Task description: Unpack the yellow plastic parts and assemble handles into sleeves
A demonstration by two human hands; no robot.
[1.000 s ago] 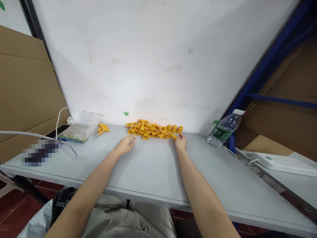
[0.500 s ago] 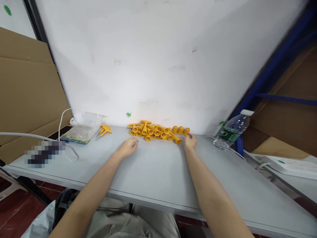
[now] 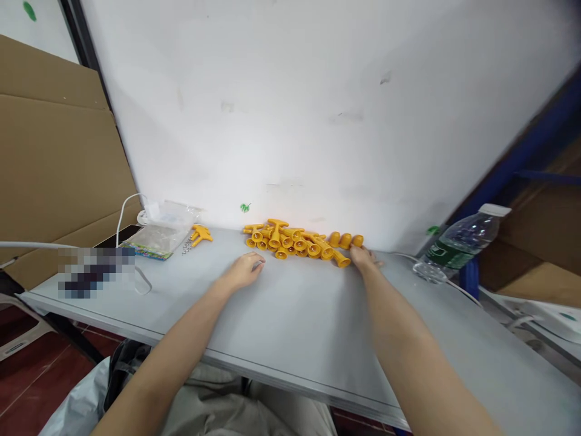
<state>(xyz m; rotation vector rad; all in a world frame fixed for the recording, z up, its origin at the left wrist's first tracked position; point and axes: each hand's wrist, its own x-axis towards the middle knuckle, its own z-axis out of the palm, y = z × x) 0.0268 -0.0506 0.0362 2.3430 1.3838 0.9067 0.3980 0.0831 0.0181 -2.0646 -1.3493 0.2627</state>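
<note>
Three small dome-shaped yellow plastic caps (image 3: 345,240) stand in a short row against the wall. My right hand (image 3: 364,258) is at the rightmost yellow cap (image 3: 357,240), its thumb side against the base and its fingers closed in around it; part of the grip is hidden. To the left lies a pile of yellow T-shaped handles (image 3: 290,241) with flared hollow ends, several facing me. In front of the pile's left end, my left hand (image 3: 246,270) rests on the table with loosely bent fingers apart, holding nothing visible.
Left of the pile are a few yellow T-shaped pieces (image 3: 202,234) beside small metal screws (image 3: 186,246). A clear plastic bag (image 3: 158,238) and a white cable (image 3: 121,218) lie farther left. A tilted water bottle (image 3: 463,242) stands right, near a blue frame. The white wall (image 3: 295,121) borders the table's back.
The view has shifted slightly, so everything on the table appears farther right. My right hand sits a little farther left against the end cap, its outer finger now spread. My left hand stays put.
</note>
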